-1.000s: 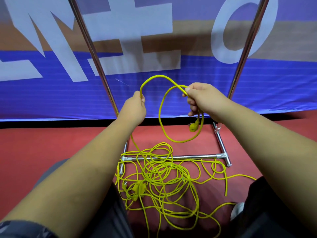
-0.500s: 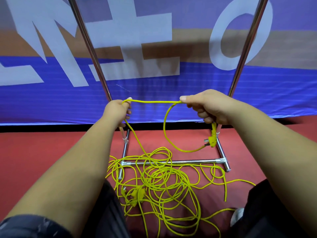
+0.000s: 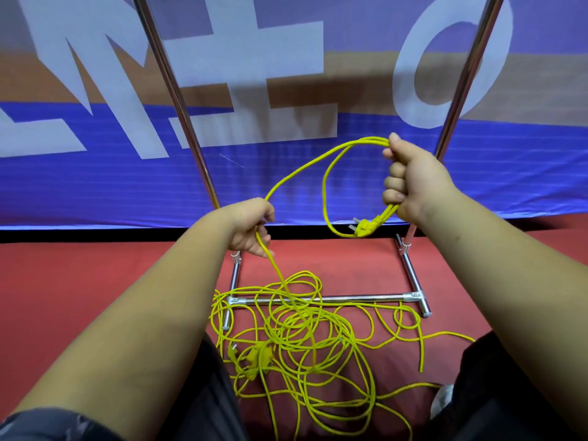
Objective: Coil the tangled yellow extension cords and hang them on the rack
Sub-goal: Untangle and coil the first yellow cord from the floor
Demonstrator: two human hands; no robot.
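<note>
The left pole (image 3: 178, 106) of the rack rises at eleven o'clock in my view, in front of the blue banner (image 3: 95, 186). Just right of its foot, my left hand (image 3: 251, 227) sits near the centre, fingers curled loosely round the yellow cord (image 3: 305, 165). From that fist the cord runs down toward six o'clock into the tangle (image 3: 302, 338) and up toward one o'clock to my other hand.

The tangle lies on the red floor (image 3: 79, 297), sprawled over the rack's base bar (image 3: 359, 298) and between my knees. Some plug ends (image 3: 254, 354) are buried at its seven o'clock edge.

Further right, a loop (image 3: 324, 198) hangs from my right hand (image 3: 413, 183), up at two o'clock. Its fist is clenched on the gathered strands with the thumb on top. A plug (image 3: 366, 229) dangles from its seven o'clock side. The right pole (image 3: 467, 74) stands just behind that hand.

I judge the coiling barely begun: a turn or so is gathered, nearly all the cord is on the floor, and nothing hangs on the rack. The next move calls for sliding the left hand down the cord to draw a fresh length, then carrying it across as a loop matching the first. I would watch that the pull lifts a free strand and neither tightens a knot in the heap nor snags the base bar.
</note>
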